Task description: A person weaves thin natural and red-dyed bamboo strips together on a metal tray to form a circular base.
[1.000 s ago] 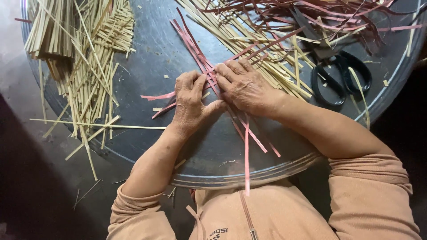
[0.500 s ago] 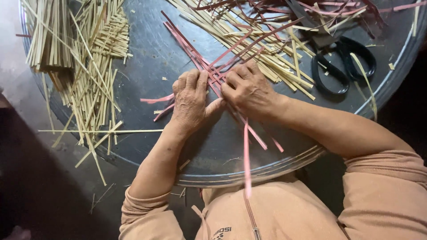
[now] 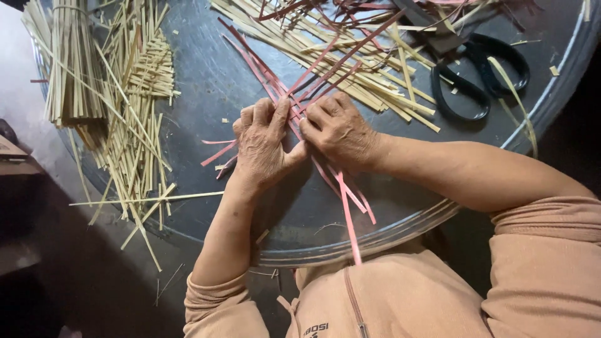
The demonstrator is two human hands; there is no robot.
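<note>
Both hands press down side by side on crossed pink strips [image 3: 294,94] at the middle of the round dark tray [image 3: 206,87]: left hand [image 3: 263,147] and right hand [image 3: 341,128], fingers curled, pin the crossing flat so it holds. Scissors [image 3: 479,75] lie near the right hand.

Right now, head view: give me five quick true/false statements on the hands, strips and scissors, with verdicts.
1. Both hands press on the pink strips. True: left hand and right hand meet over them.
2. The scissors are in the right hand. False: they lie untouched at the tray's far right.
3. A bundle of pale strips lies on the left. True.
4. The round tray is white. False: it is dark.
5. One pink strip hangs over the tray's near rim. True.
</note>
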